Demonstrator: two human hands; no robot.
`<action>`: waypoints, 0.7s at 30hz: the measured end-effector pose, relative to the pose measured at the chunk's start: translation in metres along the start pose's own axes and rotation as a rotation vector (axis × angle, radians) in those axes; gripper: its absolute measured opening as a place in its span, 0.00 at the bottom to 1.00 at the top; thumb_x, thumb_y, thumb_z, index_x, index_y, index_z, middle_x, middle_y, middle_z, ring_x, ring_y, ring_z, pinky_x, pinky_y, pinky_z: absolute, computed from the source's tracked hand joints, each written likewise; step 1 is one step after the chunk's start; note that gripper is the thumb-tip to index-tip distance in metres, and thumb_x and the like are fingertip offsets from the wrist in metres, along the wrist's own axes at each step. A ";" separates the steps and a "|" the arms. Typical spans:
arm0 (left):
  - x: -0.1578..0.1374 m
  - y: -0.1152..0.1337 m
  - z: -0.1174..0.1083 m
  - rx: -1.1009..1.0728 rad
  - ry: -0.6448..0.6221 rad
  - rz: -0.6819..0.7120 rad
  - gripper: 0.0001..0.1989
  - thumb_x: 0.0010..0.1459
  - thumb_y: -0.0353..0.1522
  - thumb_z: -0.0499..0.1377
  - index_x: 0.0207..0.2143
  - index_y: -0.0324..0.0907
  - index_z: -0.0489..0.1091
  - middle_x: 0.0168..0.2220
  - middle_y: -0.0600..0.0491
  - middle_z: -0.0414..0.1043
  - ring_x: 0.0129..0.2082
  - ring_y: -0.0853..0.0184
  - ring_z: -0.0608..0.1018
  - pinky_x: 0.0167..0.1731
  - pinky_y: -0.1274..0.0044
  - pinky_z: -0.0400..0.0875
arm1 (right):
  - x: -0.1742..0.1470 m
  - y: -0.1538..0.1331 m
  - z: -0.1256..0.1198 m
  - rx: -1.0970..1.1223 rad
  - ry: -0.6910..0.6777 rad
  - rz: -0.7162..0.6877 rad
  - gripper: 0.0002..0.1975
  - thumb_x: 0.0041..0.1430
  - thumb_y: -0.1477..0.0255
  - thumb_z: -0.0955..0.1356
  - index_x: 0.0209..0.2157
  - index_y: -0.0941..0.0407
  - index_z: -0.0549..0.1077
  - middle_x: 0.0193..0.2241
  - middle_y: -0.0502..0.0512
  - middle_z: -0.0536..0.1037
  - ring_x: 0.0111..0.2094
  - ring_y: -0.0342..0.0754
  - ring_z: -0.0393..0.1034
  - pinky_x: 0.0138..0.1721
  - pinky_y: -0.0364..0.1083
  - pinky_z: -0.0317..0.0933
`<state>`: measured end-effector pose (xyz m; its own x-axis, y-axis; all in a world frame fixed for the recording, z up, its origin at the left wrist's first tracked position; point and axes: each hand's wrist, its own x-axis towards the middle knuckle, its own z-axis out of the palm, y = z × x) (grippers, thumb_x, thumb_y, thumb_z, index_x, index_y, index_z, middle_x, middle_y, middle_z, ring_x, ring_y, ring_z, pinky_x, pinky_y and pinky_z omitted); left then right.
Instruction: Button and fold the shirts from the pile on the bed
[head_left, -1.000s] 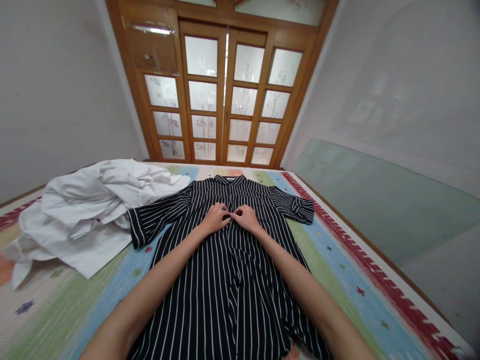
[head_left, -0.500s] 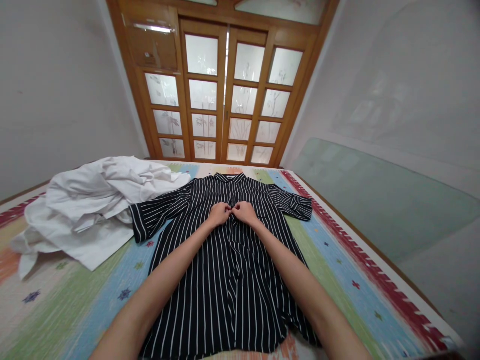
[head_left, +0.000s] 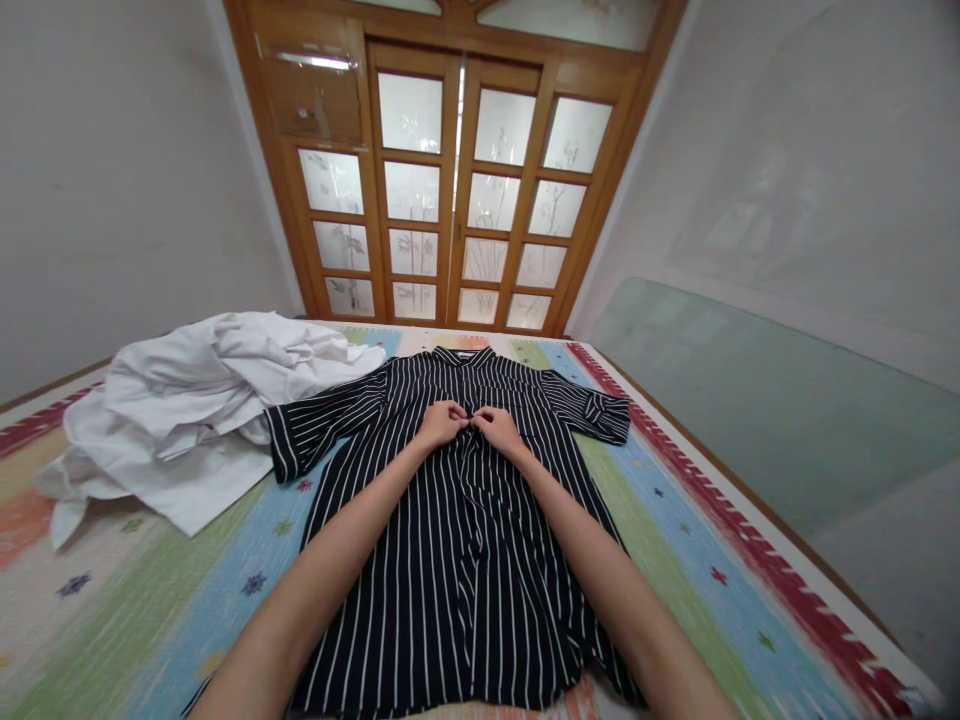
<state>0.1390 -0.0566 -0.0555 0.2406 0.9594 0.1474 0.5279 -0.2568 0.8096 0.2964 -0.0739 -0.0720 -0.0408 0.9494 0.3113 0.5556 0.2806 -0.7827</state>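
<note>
A black shirt with white stripes [head_left: 405, 590] lies spread face up, its collar at the far end and its hem toward me. Both short sleeves stretch out to the sides. At the chest, on the front placket, my left hand [head_left: 444, 423] pinches the cloth from the left. My right hand [head_left: 496, 428] pinches the placket from the right, its fingertips almost meeting the left ones. Whatever small part sits between the fingertips, perhaps a button, is too small to make out. Below the hands the placket is slightly wrinkled.
A crumpled white cloth [head_left: 187, 400] lies at the left, touching the shirt's left sleeve. Underneath is a multicoloured striped bed cover [head_left: 675, 560] with a dark red border. Wooden doors with glass panes [head_left: 450, 190] stand beyond, and walls rise on both sides.
The view has shifted slightly. My hands stay at the same place on the placket, with the fingertips pinching and moving only a little.
</note>
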 end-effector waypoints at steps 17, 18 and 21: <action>-0.002 -0.016 0.010 -0.539 -0.031 -0.133 0.05 0.53 0.24 0.65 0.29 0.35 0.71 0.19 0.56 0.73 0.19 0.72 0.77 0.21 0.81 0.74 | -0.003 0.007 0.000 0.093 -0.040 -0.064 0.06 0.53 0.72 0.68 0.27 0.56 0.79 0.27 0.53 0.80 0.29 0.46 0.73 0.34 0.44 0.64; -0.002 -0.016 0.010 -0.539 -0.033 -0.131 0.05 0.53 0.24 0.65 0.29 0.35 0.70 0.19 0.57 0.72 0.19 0.72 0.77 0.20 0.81 0.74 | -0.003 0.007 0.000 0.095 -0.047 -0.071 0.05 0.52 0.72 0.69 0.27 0.57 0.79 0.27 0.53 0.81 0.29 0.46 0.73 0.34 0.44 0.64; -0.002 -0.016 0.010 -0.518 -0.046 -0.118 0.06 0.53 0.24 0.65 0.28 0.36 0.70 0.18 0.58 0.71 0.17 0.74 0.76 0.18 0.83 0.72 | -0.004 0.008 0.001 0.092 -0.054 -0.083 0.05 0.52 0.72 0.70 0.28 0.57 0.79 0.27 0.53 0.81 0.28 0.46 0.73 0.33 0.44 0.64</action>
<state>0.1380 -0.0554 -0.0745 0.2453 0.9692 0.0229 0.0848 -0.0450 0.9954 0.3006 -0.0757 -0.0804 -0.1296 0.9281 0.3491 0.4697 0.3676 -0.8027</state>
